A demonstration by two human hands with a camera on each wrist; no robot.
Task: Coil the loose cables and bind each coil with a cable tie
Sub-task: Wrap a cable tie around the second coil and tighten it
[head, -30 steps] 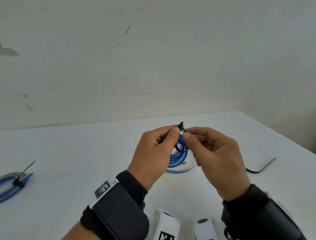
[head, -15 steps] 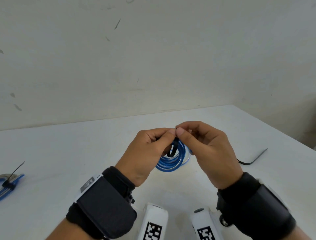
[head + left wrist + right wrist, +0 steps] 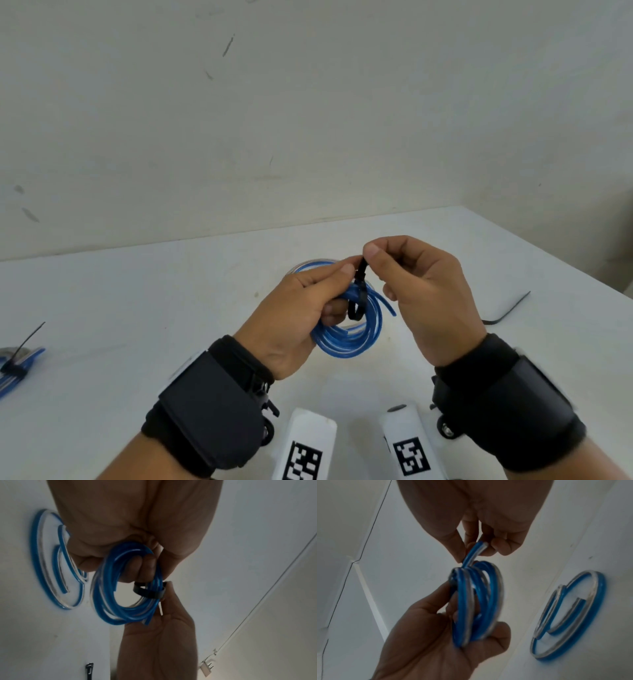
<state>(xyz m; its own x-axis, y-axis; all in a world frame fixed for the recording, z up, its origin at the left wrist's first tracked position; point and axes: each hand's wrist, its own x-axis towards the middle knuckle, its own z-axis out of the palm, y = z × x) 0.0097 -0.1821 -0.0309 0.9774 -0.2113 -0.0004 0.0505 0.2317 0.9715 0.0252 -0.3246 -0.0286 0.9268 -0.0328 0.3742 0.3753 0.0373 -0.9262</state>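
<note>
A blue cable coil (image 3: 349,337) hangs just above the white table (image 3: 137,308), gripped by my left hand (image 3: 337,291) through its middle. A black cable tie (image 3: 358,301) is looped around the coil's strands. My right hand (image 3: 368,261) pinches the tie's upright tail above the coil. The left wrist view shows the coil (image 3: 120,588) with the tie (image 3: 149,592) as a loose band around it. In the right wrist view the coil (image 3: 477,604) sits in my left palm, and a free cable end lies against my right fingers (image 3: 471,545).
A second blue cable (image 3: 308,265) lies loosely curled on the table behind my left hand. A bound blue coil (image 3: 13,363) lies at the far left edge. One spare black tie (image 3: 507,308) rests to the right. The table's right edge runs close by.
The hands went from pinching the tie's head together to my right hand drawing the tail upward. The tie's loop now sits around the coil's strands, and more of the coil shows below.
</note>
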